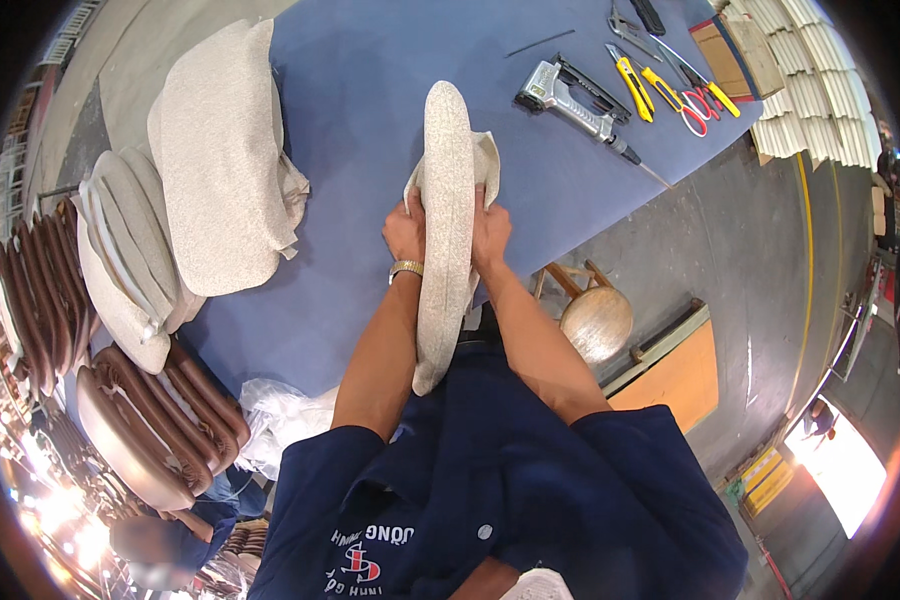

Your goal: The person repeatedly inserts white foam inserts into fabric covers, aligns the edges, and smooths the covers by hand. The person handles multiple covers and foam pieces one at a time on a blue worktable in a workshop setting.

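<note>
An upholstered chair pad (447,210) in beige woven fabric stands on its edge in front of me, its long narrow side facing up. My left hand (404,234) grips it from the left, below a gold-coloured watch. From the right, my right hand (490,233) is closed on the other face. Loose fabric flaps (486,160) stick out past both sides near the hands. Some fingertips are hidden behind the fabric. Left of the pad, a stack of beige covered pads (220,160) lies on the blue table (350,110).
At the back right lie a pneumatic staple gun (575,105), a yellow utility knife (634,88), scissors (682,105) and a cardboard box (730,60). Brown pads (140,430) and clear plastic (280,420) are at left. A wooden stool (596,322) stands right. Another person (200,525) is at lower left.
</note>
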`<state>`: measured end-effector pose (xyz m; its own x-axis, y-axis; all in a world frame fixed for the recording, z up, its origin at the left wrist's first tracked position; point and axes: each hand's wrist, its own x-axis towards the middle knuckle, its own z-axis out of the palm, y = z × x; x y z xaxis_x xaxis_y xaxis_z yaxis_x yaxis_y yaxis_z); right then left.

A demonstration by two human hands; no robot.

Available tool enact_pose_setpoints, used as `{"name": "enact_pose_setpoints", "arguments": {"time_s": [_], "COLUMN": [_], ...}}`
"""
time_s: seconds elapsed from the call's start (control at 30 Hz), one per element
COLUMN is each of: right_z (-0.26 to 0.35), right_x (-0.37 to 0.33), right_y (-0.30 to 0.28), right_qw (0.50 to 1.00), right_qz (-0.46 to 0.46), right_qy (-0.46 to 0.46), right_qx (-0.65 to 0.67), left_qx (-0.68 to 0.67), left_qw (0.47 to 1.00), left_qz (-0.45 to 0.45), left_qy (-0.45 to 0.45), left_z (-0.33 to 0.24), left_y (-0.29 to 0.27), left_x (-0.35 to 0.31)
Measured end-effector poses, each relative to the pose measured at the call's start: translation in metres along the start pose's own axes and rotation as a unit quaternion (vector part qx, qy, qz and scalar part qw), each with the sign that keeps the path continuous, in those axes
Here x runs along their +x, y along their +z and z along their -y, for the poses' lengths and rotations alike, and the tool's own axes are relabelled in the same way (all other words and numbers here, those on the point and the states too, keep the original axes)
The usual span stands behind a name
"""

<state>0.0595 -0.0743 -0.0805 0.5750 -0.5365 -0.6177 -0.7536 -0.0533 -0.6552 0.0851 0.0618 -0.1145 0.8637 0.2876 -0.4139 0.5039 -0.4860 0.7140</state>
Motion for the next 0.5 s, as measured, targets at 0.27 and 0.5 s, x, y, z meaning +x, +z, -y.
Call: {"name": "enact_pose_setpoints", "arguments": {"time_s": [0.27,0.5], "right_z": [-0.006,-0.016], "right_x": [-0.003,0.008], "right_y": [0.006,0.005], "right_qw": [0.996,0.994], "right_qz": [-0.034,-0.008], "right_qy": [-0.074,-0.098], "right_qx": [-0.037,-0.043], "left_qx": [0.021,0.011], "left_qw": [0.999,0.999], "left_qz": [0.02,0.004], "left_qy": [-0.015,0.051], "left_z": [-0.016,0.003], "left_y": [-0.009,0.0], "left_x": [-0.01,-0.001]}}
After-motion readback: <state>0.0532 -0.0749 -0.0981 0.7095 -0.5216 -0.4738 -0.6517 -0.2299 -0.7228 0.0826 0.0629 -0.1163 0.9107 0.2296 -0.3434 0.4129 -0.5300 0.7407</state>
